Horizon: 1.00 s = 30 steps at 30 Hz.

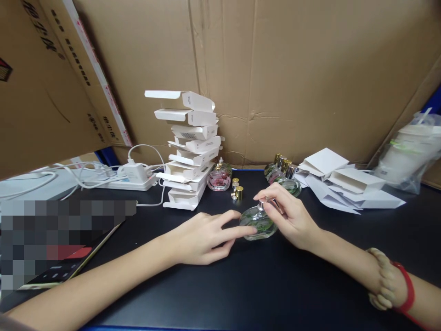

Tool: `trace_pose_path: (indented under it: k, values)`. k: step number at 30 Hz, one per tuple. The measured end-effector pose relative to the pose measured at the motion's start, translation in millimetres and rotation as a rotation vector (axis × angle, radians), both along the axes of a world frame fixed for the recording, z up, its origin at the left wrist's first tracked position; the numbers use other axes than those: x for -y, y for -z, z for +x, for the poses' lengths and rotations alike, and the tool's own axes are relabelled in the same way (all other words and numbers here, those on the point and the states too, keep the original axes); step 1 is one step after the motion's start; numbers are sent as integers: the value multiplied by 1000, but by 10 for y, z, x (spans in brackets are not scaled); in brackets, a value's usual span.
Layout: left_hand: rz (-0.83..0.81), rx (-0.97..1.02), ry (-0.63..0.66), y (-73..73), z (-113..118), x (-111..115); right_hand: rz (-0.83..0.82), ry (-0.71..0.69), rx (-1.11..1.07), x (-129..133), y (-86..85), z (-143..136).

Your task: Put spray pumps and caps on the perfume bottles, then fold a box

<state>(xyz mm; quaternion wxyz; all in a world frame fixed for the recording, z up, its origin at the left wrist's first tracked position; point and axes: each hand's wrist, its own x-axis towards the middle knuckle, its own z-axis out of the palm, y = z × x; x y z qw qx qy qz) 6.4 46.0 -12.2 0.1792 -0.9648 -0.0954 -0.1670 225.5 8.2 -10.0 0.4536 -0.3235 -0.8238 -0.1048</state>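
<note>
A clear, rounded perfume bottle (263, 225) with green inside stands upright on the black table in front of me. My left hand (210, 234) holds its left side, with fingertips against the glass. At the top, my right hand (289, 216) pinches around the silver neck, its thumb and forefinger partly hiding the sprayer. Something shiny and pinkish shows beneath the right fingers; I cannot make out what it is. Beyond the bottle lie several loose gold and silver caps (239, 192).
Opened white boxes (193, 158) form a tall stack behind my left hand, beside pink-filled bottles (219, 179). Capped bottles (289, 186) line the back right, next to more white cartons (354, 184) and a bagged cup (403, 151). A power strip (120, 183) with cables lies left; cardboard walls surround the table.
</note>
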Motion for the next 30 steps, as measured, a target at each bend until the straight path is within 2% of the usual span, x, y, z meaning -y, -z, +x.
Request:
trace_pose_path:
  k: [22,30]
  values:
    - [5,29,7,18,66,12,-44,-40,-181,-10,-64,7]
    - [-26,16,-6,4,58,8,20,-59,-105,-18,-88,43]
